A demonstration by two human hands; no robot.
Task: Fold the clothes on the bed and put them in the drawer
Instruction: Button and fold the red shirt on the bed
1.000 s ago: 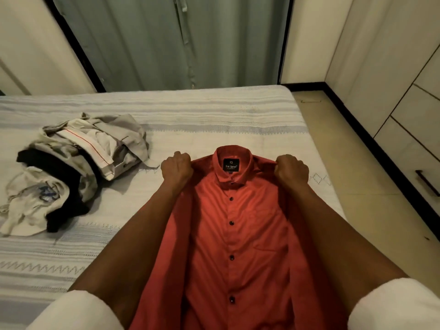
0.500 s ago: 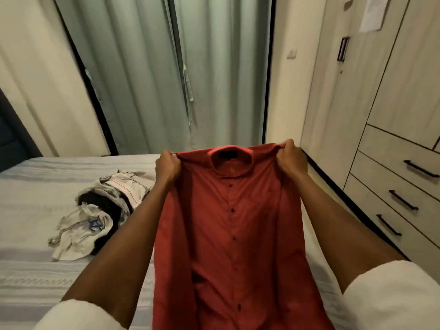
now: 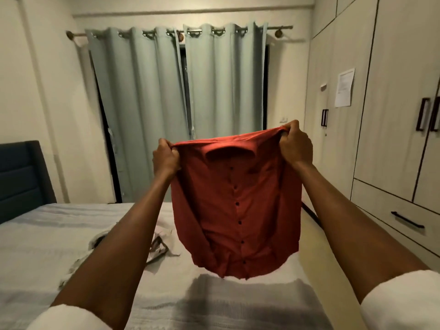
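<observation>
Both hands, left hand point(image 3: 166, 160) and right hand point(image 3: 296, 146), grip red shirt point(image 3: 235, 206), seemingly above bed point(image 3: 47, 234).

A single head-worn camera looked forward across the grey striped bed point(image 3: 47, 234), level with the pale green curtains point(image 3: 178, 115), both outstretched arms close below it and the cream wooden wardrobe point(image 3: 392, 115) along its right edge.
</observation>
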